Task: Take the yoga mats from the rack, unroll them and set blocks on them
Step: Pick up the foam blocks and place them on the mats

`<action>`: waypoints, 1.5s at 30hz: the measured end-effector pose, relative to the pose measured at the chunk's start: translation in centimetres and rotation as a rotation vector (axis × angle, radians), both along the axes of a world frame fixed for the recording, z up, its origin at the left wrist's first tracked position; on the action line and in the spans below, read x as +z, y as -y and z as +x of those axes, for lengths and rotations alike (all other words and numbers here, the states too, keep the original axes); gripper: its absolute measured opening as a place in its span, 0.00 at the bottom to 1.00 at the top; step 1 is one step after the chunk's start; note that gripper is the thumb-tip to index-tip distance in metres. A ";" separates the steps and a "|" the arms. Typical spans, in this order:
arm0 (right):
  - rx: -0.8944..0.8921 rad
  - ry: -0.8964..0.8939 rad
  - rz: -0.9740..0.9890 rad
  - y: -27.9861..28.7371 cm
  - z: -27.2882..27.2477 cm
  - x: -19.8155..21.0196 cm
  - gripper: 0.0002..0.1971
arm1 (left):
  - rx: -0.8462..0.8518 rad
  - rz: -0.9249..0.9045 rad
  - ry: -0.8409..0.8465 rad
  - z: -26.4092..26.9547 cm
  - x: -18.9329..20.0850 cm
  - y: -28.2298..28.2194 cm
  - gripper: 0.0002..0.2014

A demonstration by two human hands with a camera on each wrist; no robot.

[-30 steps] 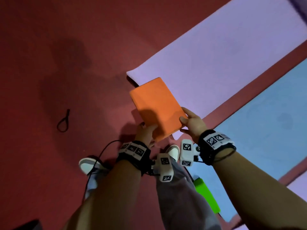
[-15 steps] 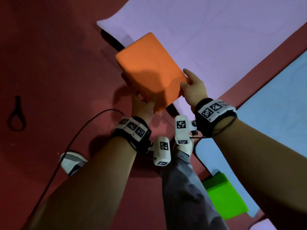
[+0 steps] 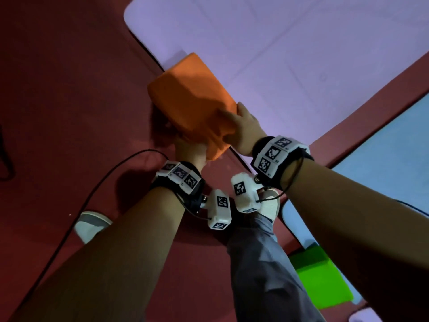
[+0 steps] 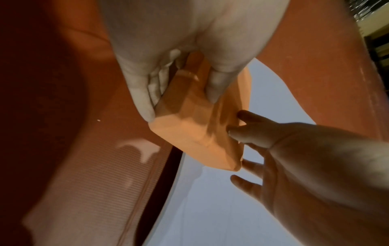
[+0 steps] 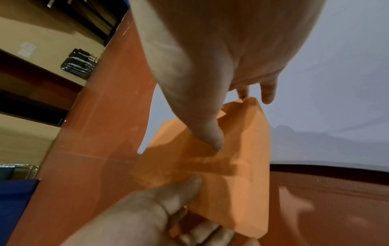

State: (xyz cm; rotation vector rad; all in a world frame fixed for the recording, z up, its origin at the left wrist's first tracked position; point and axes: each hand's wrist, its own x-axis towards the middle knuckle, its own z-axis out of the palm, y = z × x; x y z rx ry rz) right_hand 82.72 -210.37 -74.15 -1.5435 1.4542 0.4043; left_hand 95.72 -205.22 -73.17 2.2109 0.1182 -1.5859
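I hold an orange foam block (image 3: 192,98) in both hands, tilted, above the near edge of the unrolled purple mat (image 3: 290,47). My left hand (image 3: 189,149) grips the block's near left corner; in the left wrist view the thumb lies on one face of the block (image 4: 195,133) and the fingers (image 4: 143,103) on the opposite face. My right hand (image 3: 246,129) pinches the right edge, thumb (image 5: 210,136) on top of the block (image 5: 242,183) and fingers beneath. A green block (image 3: 322,282) lies on the blue mat (image 3: 383,170) at lower right.
Red floor (image 3: 58,89) surrounds the mats. A black cable (image 3: 92,194) runs across it by my white shoes (image 3: 90,225) (image 3: 269,205). A black strap loop (image 3: 4,159) lies at the left edge. Shelving (image 5: 80,63) stands along a wall in the right wrist view.
Both hands have carried the orange block forward and down, from over the red floor to the purple mat's near edge. The grip is unchanged.
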 end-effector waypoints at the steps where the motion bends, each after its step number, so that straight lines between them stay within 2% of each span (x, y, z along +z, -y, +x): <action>1: 0.011 -0.005 0.016 -0.4 0.5 -0.3 0.40 | -0.033 0.021 0.012 0.6 -0.4 -0.4 0.17; 3: 0.036 -0.075 0.066 -1.0 1.3 -0.6 0.40 | -0.097 0.044 0.020 1.6 -1.3 -1.2 0.22; 8: 0.072 -0.193 0.164 -1.8 3.0 -0.3 0.38 | -0.132 0.043 -0.157 3.6 -2.2 -2.3 0.15; 11: 0.102 -0.260 0.151 -1.7 3.9 0.3 0.38 | -0.154 0.009 -0.103 5.5 -2.2 -2.6 0.07; 14: 0.109 -0.317 0.049 -2.0 6.0 1.2 0.35 | -0.175 0.004 -0.029 7.9 -2.3 -3.2 0.16; 16: 0.082 -0.291 -0.079 -2.3 8.4 2.2 0.34 | -0.174 0.010 0.010 10.3 -2.1 -3.6 0.21; 18: 0.085 -0.231 -0.181 -2.7 11.5 3.1 0.32 | -0.174 -0.003 0.059 13.4 -1.6 -4.2 0.21; 22: 0.129 -0.104 -0.168 -4.0 19.3 3.8 0.31 | -0.250 0.011 0.151 20.6 -1.1 -6.0 0.19; 24: 0.143 -0.035 -0.131 -5.0 23.4 3.4 0.31 | -0.302 0.069 0.183 24.5 -1.0 -7.2 0.24; 26: 0.165 0.024 -0.104 -6.1 27.8 2.5 0.30 | -0.323 0.080 0.227 28.9 -1.3 -8.3 0.25; 32: 0.161 0.156 -0.050 -9.7 38.7 -2.2 0.33 | -0.271 0.045 0.416 41.7 -4.3 -12.4 0.13; 36: 0.200 0.226 -0.066 -11.9 43.6 -5.5 0.29 | -0.410 0.141 0.570 48.5 -6.5 -15.2 0.21; 39: 0.198 0.244 -0.076 -12.4 45.6 -7.3 0.33 | -0.552 0.167 0.477 51.1 -7.8 -15.7 0.23; 41: 0.214 0.232 -0.075 -12.4 45.9 -7.9 0.32 | -0.571 0.146 0.415 51.2 -8.6 -15.7 0.25; 45: 0.221 0.201 -0.068 -12.3 44.7 -8.5 0.28 | -0.588 0.150 0.434 49.2 -9.2 -15.4 0.29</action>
